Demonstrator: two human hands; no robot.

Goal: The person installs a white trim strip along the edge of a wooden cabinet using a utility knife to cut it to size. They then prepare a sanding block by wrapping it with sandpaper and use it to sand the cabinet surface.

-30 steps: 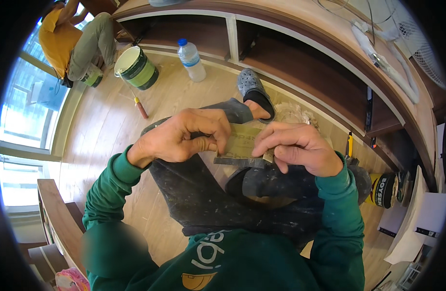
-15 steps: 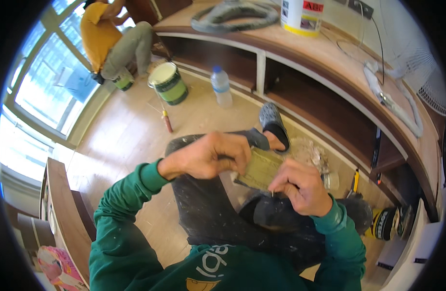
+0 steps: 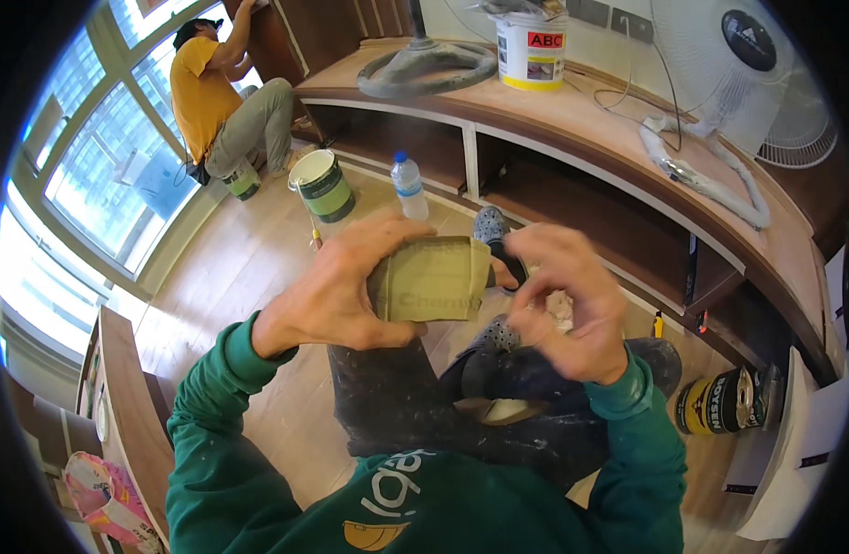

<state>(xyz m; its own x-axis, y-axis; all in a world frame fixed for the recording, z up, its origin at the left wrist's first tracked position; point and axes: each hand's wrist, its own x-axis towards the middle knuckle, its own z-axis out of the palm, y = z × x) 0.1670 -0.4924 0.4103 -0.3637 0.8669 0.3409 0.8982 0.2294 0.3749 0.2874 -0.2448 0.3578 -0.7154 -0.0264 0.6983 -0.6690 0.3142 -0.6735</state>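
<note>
My left hand (image 3: 328, 291) grips a small rectangular olive-tan piece of sandpaper (image 3: 432, 279) by its edges, thumb below and fingers above. Its backing, with faint print and folded edges, faces up. To the right, my right hand (image 3: 577, 305) is off the sheet, slightly blurred, with thumb and fingers curved apart and nothing seen between them. Both hands are above my dark, dust-marked trousers (image 3: 388, 397). A pale tan piece (image 3: 506, 411) lies by my bent leg; its kind is unclear.
A long curved wooden cabinet (image 3: 609, 148) runs along the wall, bearing a dusty hose (image 3: 429, 69) and a white bucket (image 3: 531, 51). On the floor stand a green paint bucket (image 3: 323, 187), a water bottle (image 3: 409, 187) and a yellow-black tin (image 3: 715, 403). A person in orange (image 3: 203, 88) sits near the windows.
My right hand has let go of the sandpaper and moved up and right. My left hand has shifted left, now holding the sheet alone and flatter. The view has tilted up slightly.
</note>
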